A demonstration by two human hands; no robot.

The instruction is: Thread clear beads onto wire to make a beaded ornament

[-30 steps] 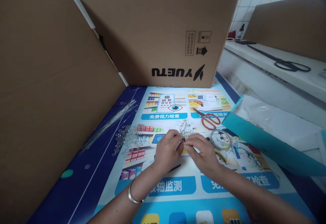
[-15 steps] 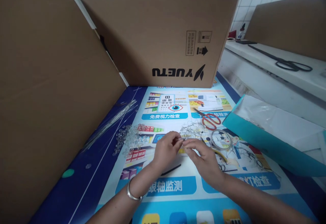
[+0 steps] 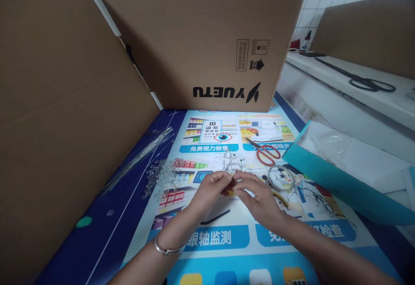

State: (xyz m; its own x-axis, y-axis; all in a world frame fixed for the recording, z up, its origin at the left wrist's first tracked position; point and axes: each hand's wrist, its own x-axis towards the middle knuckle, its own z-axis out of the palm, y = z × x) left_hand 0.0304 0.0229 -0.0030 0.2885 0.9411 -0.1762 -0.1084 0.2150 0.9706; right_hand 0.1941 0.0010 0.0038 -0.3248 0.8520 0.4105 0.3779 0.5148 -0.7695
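My left hand, with a silver bangle at its wrist, pinches thumb and forefinger together over the middle of the printed mat. My right hand meets it there, its fingertips bent in a pinch. Just beyond the fingertips spreads a tangle of thin wire, which seems to run into both pinches. Fingers hide the gripped part. To the left lies a heap of clear beads. Red-handled scissors and a wire coil are to the right, near a yellow-handled tool partly behind my right hand.
Straight wires lie at the left. More tangled wire is at the right, near a teal box with clear plastic inside. Cardboard panels wall the left and back. Large black scissors rest on a white ledge.
The wire tangle has shifted left beyond my fingertips. My left wrist has dropped slightly and turned, and the hands remain together.
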